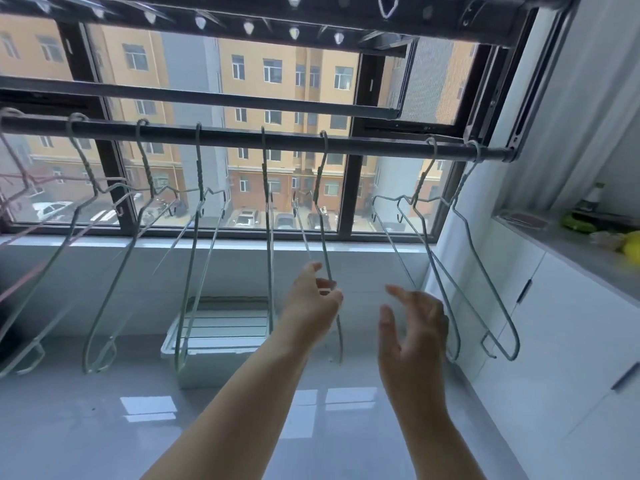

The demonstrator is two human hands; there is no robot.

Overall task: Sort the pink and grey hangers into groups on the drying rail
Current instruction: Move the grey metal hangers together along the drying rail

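**Grey hanger pinched beneath the rail**

A wide window [207,81] filled the background. Across it ran the dark drying rail [235,135], from nine o'clock to three o'clock in the view. Grey hangers [195,237] hung from it by their hooks in a spaced row, and a closer pair of hangers [483,271] hung near the rail's three o'clock end. Pink hangers [41,177] showed only at the nine o'clock edge, partly cut off. A white box [221,336] sat on the floor below the middle of the row.

The left hand [311,303] was up near the centre, thumb and fingers closed in a pinch on the lower wire of one grey hanger [325,237] — its hook sat on the rail at the hand's twelve o'clock. The right hand [412,327] was at the left hand's three o'clock, fingers apart and loosely bent, gripping nothing. A wire of the nearest right-end hanger passed just behind its fingertips — whether they touched could not be told.
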